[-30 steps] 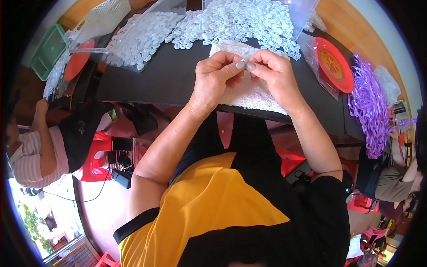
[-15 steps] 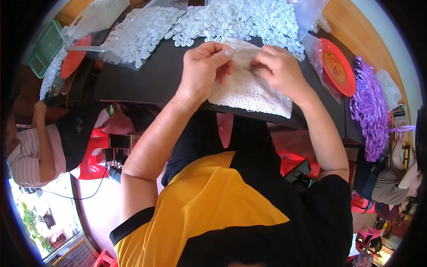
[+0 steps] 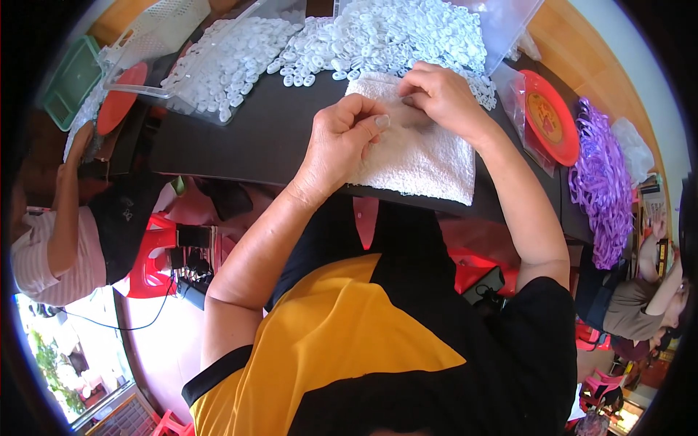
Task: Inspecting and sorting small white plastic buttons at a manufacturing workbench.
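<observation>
My left hand hovers over the left edge of a white towel spread on the dark table. Its fingers are curled in with the thumb pressed on the forefinger, and nothing shows between them. My right hand rests on the far part of the towel, fingers bent down with the tips touching the cloth. It sits right at the near edge of a big heap of small white plastic pieces. The two hands are a little apart.
A second heap of white pieces lies in clear plastic at the far left, beside a white basket and a green one. A red plate and purple ribbons lie to the right. Other people sit at both sides.
My hands have separated; a second ago their fingertips met over the towel. The view has tilted, and my right hand has reached toward the heap.
</observation>
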Motion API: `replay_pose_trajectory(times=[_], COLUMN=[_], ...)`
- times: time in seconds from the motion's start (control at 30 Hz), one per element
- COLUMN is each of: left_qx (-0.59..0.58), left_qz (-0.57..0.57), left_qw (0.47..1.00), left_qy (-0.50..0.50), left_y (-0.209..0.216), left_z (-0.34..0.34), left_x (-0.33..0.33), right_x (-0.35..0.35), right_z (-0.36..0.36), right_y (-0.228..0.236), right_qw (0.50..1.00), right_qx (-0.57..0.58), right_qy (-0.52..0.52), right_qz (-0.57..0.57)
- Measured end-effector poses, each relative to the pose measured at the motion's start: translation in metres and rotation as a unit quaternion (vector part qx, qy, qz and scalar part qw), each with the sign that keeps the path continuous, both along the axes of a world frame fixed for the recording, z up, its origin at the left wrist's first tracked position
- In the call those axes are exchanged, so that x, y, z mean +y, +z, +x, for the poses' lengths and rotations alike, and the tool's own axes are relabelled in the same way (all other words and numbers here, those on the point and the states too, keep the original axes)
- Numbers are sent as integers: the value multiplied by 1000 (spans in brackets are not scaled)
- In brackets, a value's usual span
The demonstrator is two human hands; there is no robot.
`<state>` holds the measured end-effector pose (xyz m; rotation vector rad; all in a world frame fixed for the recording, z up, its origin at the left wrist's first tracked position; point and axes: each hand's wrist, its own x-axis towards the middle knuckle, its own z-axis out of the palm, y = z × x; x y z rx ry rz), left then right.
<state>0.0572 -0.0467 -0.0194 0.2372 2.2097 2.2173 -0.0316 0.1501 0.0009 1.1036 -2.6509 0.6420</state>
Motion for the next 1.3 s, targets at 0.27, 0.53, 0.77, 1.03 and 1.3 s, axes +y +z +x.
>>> replay_pose_trajectory(times=[0.27, 0.53, 0.77, 1.03, 1.3], left_qx=[-35, -17, -72, -101, -94], left_qz=[60, 111, 203, 167, 163], left_qw=[998, 994, 976, 981, 982], left_qy=[-5, 8, -13, -10, -12], left_y=[4, 38, 43, 28, 30], left_z=[0, -19, -48, -46, -41], left_x=[-3, 7, 16, 23, 22], right_x=[3, -13, -10, -13, -14], right_z=[11, 34, 24, 27, 27], right_y=[16, 49, 38, 32, 29], right_qw=[968, 904, 915, 920, 932], right_qx=[-133, -258, -190, -156, -131], right_qy=[-6, 9, -25, -29, -28], right_qz=[-211, -342, -356, -357, -337])
